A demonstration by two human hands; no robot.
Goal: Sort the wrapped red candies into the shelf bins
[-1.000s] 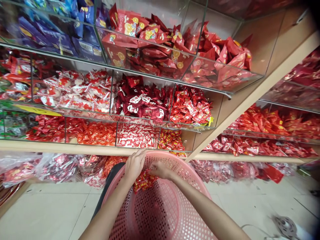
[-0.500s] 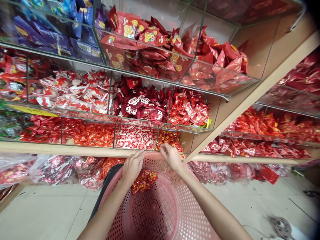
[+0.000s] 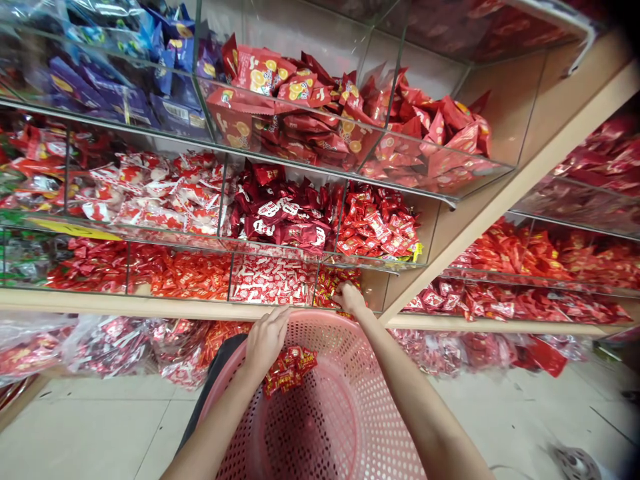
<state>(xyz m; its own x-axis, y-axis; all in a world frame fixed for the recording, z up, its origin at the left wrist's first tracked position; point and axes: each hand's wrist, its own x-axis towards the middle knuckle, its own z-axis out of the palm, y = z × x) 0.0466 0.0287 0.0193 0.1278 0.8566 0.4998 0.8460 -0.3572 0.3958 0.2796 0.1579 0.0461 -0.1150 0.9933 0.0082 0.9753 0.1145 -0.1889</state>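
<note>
A pink perforated plastic basket [image 3: 345, 413] sits in front of me, low in the view. My left hand [image 3: 266, 340] grips its far rim and pins a bunch of small red and yellow candy packets [image 3: 290, 370] against the inside wall. My right hand [image 3: 350, 297] reaches over the rim into the lowest shelf bin of red and yellow candies [image 3: 333, 280]. Its fingers curl down among the packets, and whether they hold any is hidden.
Glass-fronted bins fill the wooden shelving [image 3: 150, 307]: red candies, white and red packets [image 3: 273, 280], dark red packs [image 3: 285, 217], orange-print bags [image 3: 295, 100], blue bags [image 3: 120, 93]. Clear sacks of sweets [image 3: 115, 340] lie under the shelf on a tiled floor.
My right hand left the candy bunch in the basket and moved up and forward into the lowest bin. My left hand stayed on the rim with the packets.
</note>
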